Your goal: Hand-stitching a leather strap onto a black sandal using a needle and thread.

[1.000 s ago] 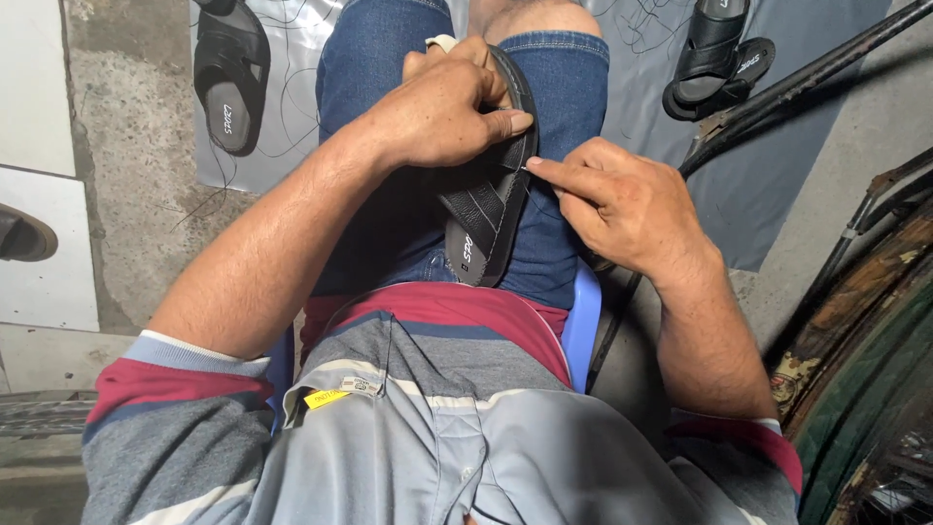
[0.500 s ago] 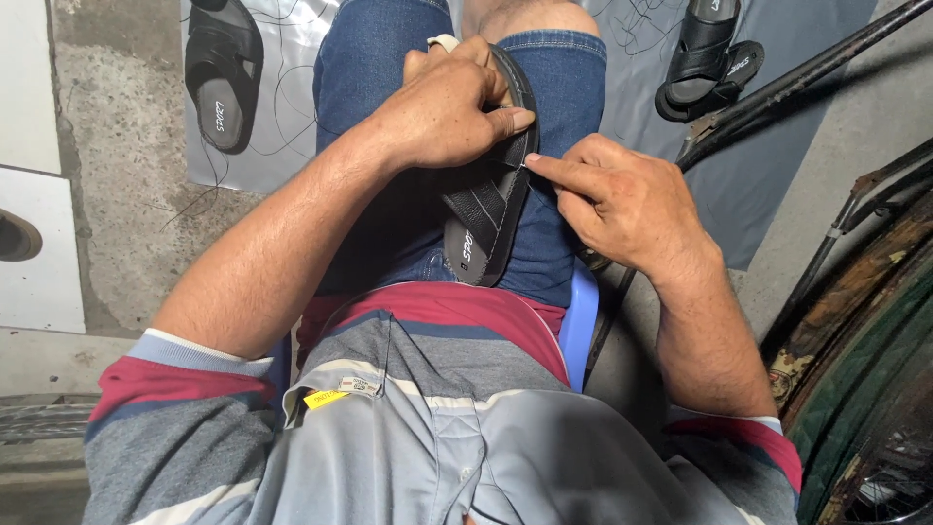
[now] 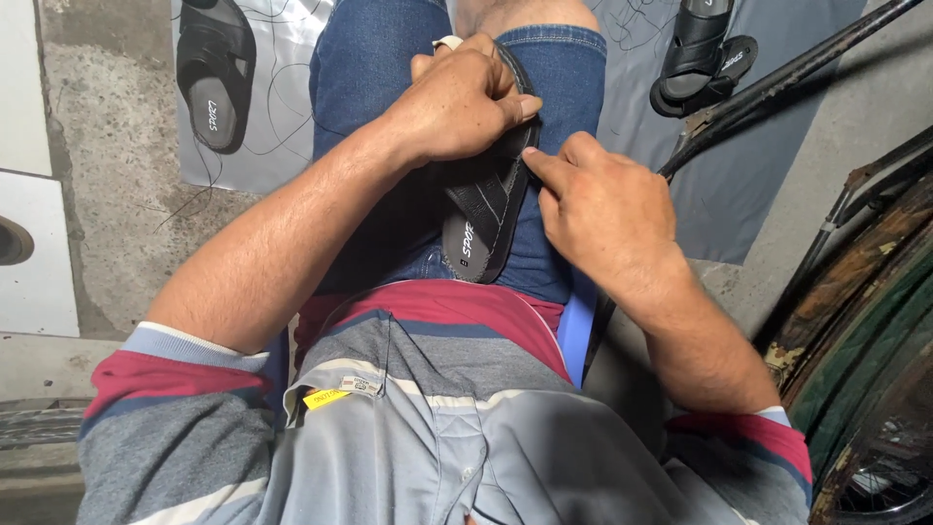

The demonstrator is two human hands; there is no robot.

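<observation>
- Black sandal (image 3: 483,219): lies on the denim lap (image 3: 374,78), long axis running away from the body.
- Left hand (image 3: 465,102): fingers clamped over its far end.
- Right hand (image 3: 603,209): fingertips together at the sandal's right edge, perhaps pinching something unseen.

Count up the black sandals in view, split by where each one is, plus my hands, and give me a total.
Sandal on the lap, held by the left hand and right hand: 1
Sandal on the sheet at upper left: 1
Sandals stacked at upper right: 2, as far as I can tell
Hands: 2
Total: 6
</observation>
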